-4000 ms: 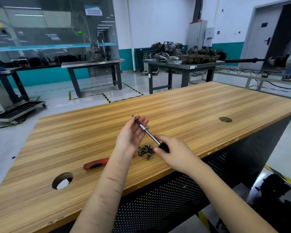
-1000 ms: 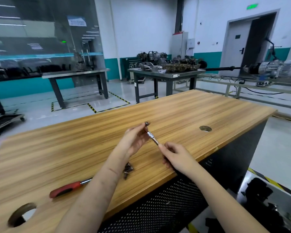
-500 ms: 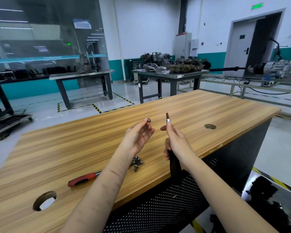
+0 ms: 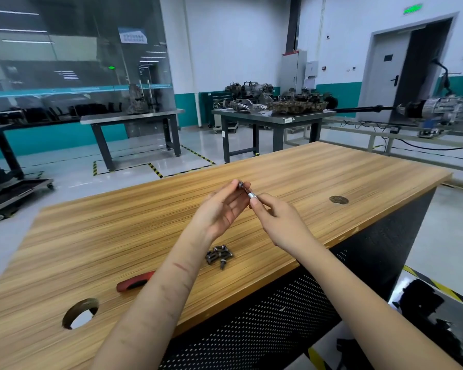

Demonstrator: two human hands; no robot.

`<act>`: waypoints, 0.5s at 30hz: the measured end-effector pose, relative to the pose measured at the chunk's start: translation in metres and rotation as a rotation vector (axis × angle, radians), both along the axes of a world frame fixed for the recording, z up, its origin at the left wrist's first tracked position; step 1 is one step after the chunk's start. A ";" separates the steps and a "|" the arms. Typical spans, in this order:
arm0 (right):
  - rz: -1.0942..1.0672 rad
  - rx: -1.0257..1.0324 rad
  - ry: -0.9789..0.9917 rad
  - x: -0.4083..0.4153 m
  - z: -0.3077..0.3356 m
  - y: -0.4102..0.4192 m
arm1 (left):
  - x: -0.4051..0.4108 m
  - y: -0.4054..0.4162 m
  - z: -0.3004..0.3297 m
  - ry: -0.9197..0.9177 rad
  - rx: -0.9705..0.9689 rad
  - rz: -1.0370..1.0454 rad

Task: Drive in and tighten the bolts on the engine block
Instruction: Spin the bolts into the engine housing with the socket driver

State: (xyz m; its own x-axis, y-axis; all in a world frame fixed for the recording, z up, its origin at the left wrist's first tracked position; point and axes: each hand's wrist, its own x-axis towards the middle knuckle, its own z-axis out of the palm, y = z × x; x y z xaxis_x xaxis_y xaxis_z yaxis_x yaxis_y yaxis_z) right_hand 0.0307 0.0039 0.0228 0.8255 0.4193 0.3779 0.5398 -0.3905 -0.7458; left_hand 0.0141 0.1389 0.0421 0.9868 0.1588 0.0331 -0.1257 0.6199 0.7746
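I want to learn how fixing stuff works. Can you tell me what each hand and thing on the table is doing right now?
left hand: raised above the table, fingertips pinching a small bolt
right hand: raised, gripping the driver, whose tip meets the bolt
loose bolts: lying in a small pile on the wooden table
red-handled tool: lying flat, untouched, partly hidden by the left forearm

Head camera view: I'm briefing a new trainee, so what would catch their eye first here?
First, the two hands meeting above the middle of the wooden table: the left hand pinches a small bolt at the silver tip of the driver held by the right hand. Next, the pile of bolts near the front edge, and the red handle to its left.
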 end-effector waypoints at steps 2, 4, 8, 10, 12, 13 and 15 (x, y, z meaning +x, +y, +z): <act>-0.013 -0.065 -0.044 0.002 0.003 0.001 | -0.001 0.001 0.000 -0.018 0.034 -0.001; -0.019 -0.111 -0.061 0.003 0.006 0.002 | -0.001 0.001 0.001 -0.028 0.047 0.000; -0.041 -0.111 -0.066 0.001 0.010 0.002 | -0.002 0.000 0.002 -0.029 -0.009 0.006; -0.053 -0.095 -0.060 0.000 0.012 0.002 | -0.002 0.000 0.002 -0.032 -0.047 0.002; -0.064 -0.116 -0.068 -0.002 0.014 0.002 | -0.003 -0.001 0.002 -0.029 -0.062 -0.010; -0.072 -0.131 -0.077 -0.003 0.015 0.002 | -0.004 -0.001 0.002 -0.029 -0.064 -0.016; -0.096 -0.171 -0.106 -0.006 0.017 0.002 | -0.006 -0.002 0.002 -0.033 -0.069 -0.019</act>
State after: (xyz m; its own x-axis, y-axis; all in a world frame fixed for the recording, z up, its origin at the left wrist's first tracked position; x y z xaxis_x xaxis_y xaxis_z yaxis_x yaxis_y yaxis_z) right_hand 0.0251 0.0062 0.0401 0.8241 0.4060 0.3949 0.5659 -0.5596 -0.6055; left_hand 0.0085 0.1371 0.0438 0.9881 0.1434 0.0557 -0.1387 0.6740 0.7256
